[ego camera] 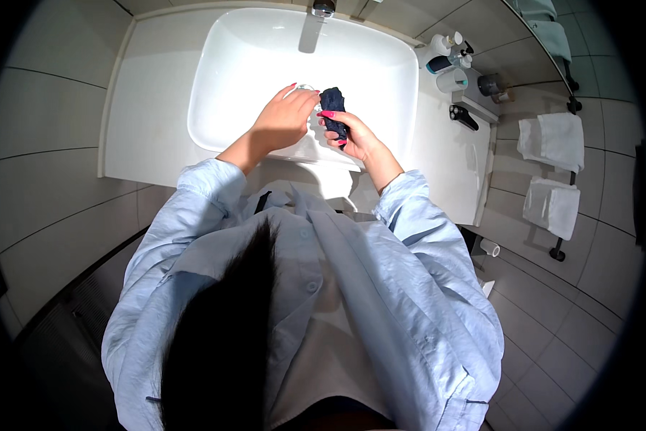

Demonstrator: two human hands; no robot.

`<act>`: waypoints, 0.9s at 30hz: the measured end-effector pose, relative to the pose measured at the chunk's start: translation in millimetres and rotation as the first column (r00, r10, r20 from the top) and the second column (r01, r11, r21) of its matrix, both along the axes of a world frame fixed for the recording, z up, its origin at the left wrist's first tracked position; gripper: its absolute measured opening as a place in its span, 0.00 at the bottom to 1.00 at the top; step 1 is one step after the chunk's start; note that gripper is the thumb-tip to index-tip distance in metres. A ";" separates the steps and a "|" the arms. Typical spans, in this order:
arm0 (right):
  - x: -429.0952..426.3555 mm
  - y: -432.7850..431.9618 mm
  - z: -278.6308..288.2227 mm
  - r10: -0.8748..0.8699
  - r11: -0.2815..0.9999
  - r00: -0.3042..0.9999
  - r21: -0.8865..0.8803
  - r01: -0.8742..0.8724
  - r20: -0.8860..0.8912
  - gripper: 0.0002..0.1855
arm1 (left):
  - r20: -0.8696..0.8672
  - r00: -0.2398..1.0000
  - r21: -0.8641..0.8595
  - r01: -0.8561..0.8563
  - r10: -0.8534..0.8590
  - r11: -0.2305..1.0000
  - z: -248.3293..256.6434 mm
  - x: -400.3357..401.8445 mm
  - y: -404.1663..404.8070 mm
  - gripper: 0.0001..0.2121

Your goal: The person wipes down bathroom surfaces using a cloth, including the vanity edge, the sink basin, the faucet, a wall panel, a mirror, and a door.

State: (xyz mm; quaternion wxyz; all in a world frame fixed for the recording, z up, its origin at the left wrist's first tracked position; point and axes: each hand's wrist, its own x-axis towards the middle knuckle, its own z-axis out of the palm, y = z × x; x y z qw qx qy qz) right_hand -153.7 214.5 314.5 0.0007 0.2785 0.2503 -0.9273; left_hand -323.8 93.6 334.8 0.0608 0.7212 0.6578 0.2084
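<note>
Over the white washbasin [231, 64], my left hand [284, 117] curls round a clear, glass-like object [305, 87]. Only its rounded rim shows past my fingers; the rest is hidden. My right hand [361, 134] grips a bunched dark navy cloth [332, 101], thumb on top and fingers underneath. The cloth stands beside my left fingertips, close to the clear object. Whether the two touch is hard to make out. Both hands are above the near half of the basin.
A tap [323, 7] projects over the basin's far edge. On the counter's right are pump bottles [442, 44], a white cup [452, 80] and a black electric shaver [464, 117]. White towels [560, 141] hang on a black rail at the right wall.
</note>
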 end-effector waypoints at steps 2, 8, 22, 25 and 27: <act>-0.7 3.9 3.3 0.040 0.998 0.999 -0.039 -0.039 0.027 0.12 | -0.083 0.996 0.047 0.013 -0.009 0.999 5.0 9.0 -7.9 0.27; -7.3 5.9 24.4 0.339 0.929 0.929 0.102 -0.355 0.146 0.10 | -0.150 0.988 0.221 0.058 -0.025 0.974 2.6 12.1 -1.4 0.29; -21.8 -3.7 3.1 0.200 -0.229 0.540 0.575 -0.786 0.818 0.12 | -0.198 0.979 -0.190 0.012 -0.051 0.982 -34.1 21.4 24.0 0.07; -16.2 -12.1 -1.9 -0.024 -0.499 0.649 0.553 -0.667 0.761 0.16 | -0.097 0.993 -0.433 -0.108 0.073 0.895 -37.5 24.8 29.4 0.07; -16.4 -10.4 -11.8 -0.069 -0.554 0.689 0.547 -0.628 0.721 0.15 | -0.024 0.986 -0.452 -0.158 0.164 0.878 -45.9 26.1 28.4 0.07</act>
